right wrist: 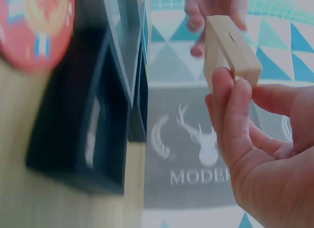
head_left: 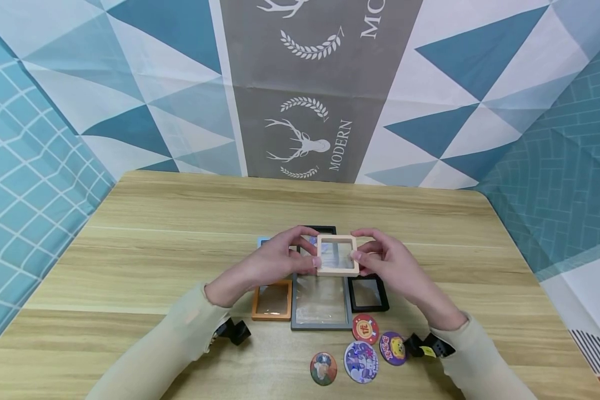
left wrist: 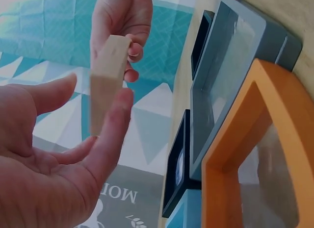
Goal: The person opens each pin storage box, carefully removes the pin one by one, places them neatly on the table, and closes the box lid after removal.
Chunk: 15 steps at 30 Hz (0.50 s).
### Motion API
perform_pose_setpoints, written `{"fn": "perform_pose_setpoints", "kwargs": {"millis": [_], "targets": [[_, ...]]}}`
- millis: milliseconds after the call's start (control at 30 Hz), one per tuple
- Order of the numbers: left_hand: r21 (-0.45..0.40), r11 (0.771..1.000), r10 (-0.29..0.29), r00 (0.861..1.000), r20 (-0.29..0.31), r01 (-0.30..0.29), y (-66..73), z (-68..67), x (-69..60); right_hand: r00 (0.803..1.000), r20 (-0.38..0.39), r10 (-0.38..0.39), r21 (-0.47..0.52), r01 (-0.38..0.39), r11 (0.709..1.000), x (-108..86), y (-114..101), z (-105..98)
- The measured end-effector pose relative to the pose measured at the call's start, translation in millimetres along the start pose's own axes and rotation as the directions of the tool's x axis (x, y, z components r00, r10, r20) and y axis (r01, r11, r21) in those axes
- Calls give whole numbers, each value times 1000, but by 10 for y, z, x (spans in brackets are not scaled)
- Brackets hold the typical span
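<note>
A small light-wood square display frame (head_left: 337,272) with a clear film window is held up over several other frames. My right hand (head_left: 390,261) pinches its right side between thumb and fingers, seen closely in the right wrist view. At the left side is my left hand (head_left: 280,258). In the left wrist view its thumb stands apart from the wood, while a long extended finger overlaps the frame's edge. Below lie a grey rectangular frame (head_left: 322,326), an orange frame (head_left: 272,318) and a black frame (head_left: 384,297). Another dark frame (head_left: 325,228) is partly hidden behind.
Round badges lie near the front: a red one (head_left: 365,329), a purple one with a yellow figure (head_left: 393,349), a purple-and-white one (head_left: 361,362) and a green-red one (head_left: 323,369). A blue frame (head_left: 261,241) is mostly hidden by my left hand. Patterned cloth (head_left: 305,83) hangs behind the wooden table (head_left: 155,222).
</note>
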State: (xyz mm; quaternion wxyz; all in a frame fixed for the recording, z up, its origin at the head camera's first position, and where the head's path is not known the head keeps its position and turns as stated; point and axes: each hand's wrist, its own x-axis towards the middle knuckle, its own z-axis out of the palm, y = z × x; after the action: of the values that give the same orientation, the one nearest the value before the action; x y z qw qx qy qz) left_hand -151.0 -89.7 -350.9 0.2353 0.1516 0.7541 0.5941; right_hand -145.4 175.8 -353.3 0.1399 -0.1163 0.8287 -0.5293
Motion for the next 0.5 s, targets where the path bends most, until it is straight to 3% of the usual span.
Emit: {"fn": "perform_pose_setpoints", "kwargs": {"millis": [233,500], "targets": [[42,999,14,1000,-12,-14,5,-15,-15,996,-93,15,-104,-25,994,85,139,-220],[89,996,24,1000,-19,-23,8,-24,-26,992,-122,40,-248,-69,966,174,316,-290]]}}
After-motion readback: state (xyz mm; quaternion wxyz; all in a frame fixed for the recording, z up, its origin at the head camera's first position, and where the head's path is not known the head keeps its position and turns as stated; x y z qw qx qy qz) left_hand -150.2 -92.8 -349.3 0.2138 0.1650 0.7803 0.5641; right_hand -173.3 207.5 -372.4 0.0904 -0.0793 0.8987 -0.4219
